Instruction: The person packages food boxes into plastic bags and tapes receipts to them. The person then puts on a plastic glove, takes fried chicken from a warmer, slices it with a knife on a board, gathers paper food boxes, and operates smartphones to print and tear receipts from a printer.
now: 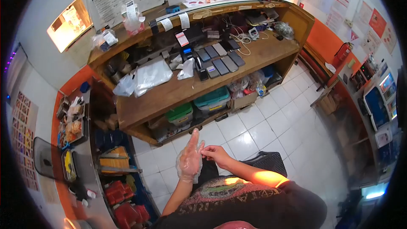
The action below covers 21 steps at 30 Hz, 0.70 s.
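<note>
Your left hand (pixel 189 161) stands upright, fingers straight, inside a thin clear plastic glove (pixel 186 170), its grip released. At three o'clock of it, your right hand (pixel 215 154) pinches the glove's edge to tug it snug, above the white tiled floor (pixel 254 131).

Single view only, so nothing overlapping with second camera. Head-worn camera sitting high, looking forward and steeply down over wearer's chest. Fisheye lens bending scene, dark round border closing in at corners. Left hand (pixel 189 158) and right hand (pixel 217 154) appearing near, low centre of frame. White tiled floor (pixel 263 123) lying below, further off. Wooden counter (pixel 178 89) stretching across upper middle, well apart from lens. Walls curving in at left and right edges.
</note>
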Tool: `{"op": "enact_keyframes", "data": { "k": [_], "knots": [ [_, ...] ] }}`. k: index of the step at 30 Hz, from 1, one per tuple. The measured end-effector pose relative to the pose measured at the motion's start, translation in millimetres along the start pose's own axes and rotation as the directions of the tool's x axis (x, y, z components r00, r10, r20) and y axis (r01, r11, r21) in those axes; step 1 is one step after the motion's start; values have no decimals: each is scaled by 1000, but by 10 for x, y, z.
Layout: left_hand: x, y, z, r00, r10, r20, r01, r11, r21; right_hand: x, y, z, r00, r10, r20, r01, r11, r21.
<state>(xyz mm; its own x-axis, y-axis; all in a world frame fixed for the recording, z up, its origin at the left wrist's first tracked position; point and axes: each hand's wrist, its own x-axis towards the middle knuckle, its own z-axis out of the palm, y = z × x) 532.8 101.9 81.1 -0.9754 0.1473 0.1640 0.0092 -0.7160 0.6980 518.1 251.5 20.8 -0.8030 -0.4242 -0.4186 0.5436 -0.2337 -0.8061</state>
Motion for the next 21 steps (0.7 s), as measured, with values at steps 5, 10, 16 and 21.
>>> {"op": "enact_keyframes", "data": {
  "k": [5, 10, 16, 21],
  "knots": [
    [1171, 148, -440, 1000, -13, 15, 11, 995, 104, 968, -645, -165, 999, -32, 25, 32, 999, -35],
    [2327, 457, -775, 998, 27, 48, -34, 989, 147, 1854, -1260, -678, 971, -80, -224, 80, 997, -11],
    [3302, 604, -956, 989, 151, -9, -139, 929, 343, 3073, -1348, -2065, 697, -536, -476, 93, 727, -680],
    [3767, 322, -1075, 955, 227, -189, -124, 890, 440, 3902, -1609, -2695, 826, -517, -224, 63, 480, -875]
  ]
}}
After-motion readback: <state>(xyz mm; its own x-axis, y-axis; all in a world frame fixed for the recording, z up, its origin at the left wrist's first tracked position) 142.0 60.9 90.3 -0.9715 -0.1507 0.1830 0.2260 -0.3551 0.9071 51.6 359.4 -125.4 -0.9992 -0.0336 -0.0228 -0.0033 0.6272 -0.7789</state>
